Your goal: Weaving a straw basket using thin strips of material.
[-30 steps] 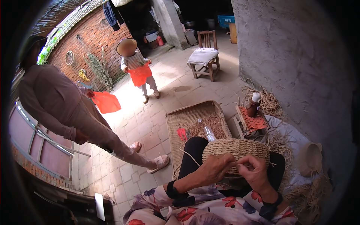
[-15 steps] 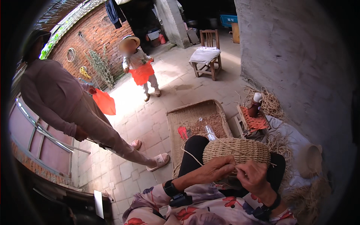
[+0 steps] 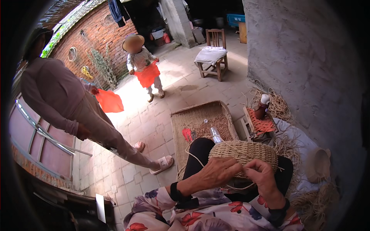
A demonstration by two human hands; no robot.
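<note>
A woven straw basket [image 3: 242,151] rests on my lap against my dark-clad knees, its ribbed side facing up. At its near edge my left hand [image 3: 219,171] is closed, fingertips pinched together. My right hand [image 3: 263,176] meets it there, also closed in a pinch, with thumb and forefinger touching the left fingertips. A thin straw strand runs between the fingers, though its exact grip is partly hidden. Below the hands a loop of straw cord [image 3: 239,188] hangs down. Another length of pale cord [image 3: 194,156] curves off the basket's left side over my knee.
Ahead lies a shallow woven tray [image 3: 181,123] with brown bits and a clear plastic bottle [image 3: 216,134]. Straw bundles [image 3: 278,106] and a small stool with orange webbing [image 3: 264,125] stand right, by the wall. A person [image 3: 58,88] and a child [image 3: 140,61] hold red cloths; a chair [image 3: 212,56] stands behind.
My left hand has turned so its back shows more, and my right fingers have lifted slightly. The standing person's red cloth has swung right; the child's head has tilted down.
</note>
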